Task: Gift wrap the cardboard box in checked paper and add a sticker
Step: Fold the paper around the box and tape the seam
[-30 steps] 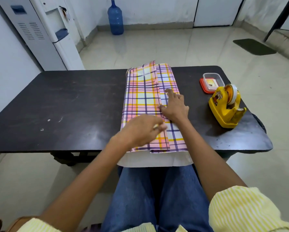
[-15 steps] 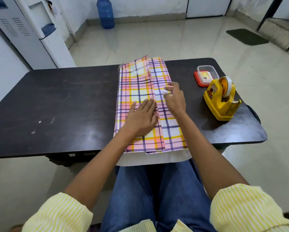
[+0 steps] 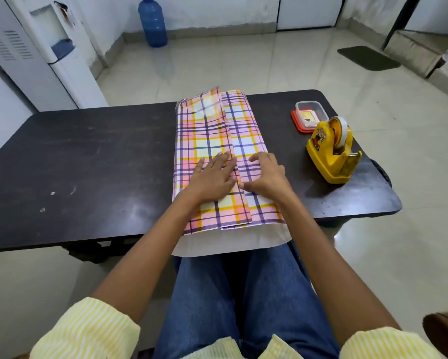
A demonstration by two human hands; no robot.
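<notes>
Stretched left arm (image 3: 150, 252) and right arm (image 3: 318, 252) forward, converging. Held left hand (image 3: 213, 174) flat, palm down, fingers straight, close together, pointing away. Held right hand (image 3: 268, 174) just right of it, palm down, fingers arched, thumb aimed leftward, almost touching the left hand.

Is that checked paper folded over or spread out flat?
Folded: two sides of the checked paper overlap along the middle, where the left hand and right hand rest.

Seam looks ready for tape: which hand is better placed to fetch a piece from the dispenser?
Right, probably. The right hand sits on the side of the yellow tape dispenser; the left hand lies flat across the overlap of the checked paper and can hold it down.
</notes>
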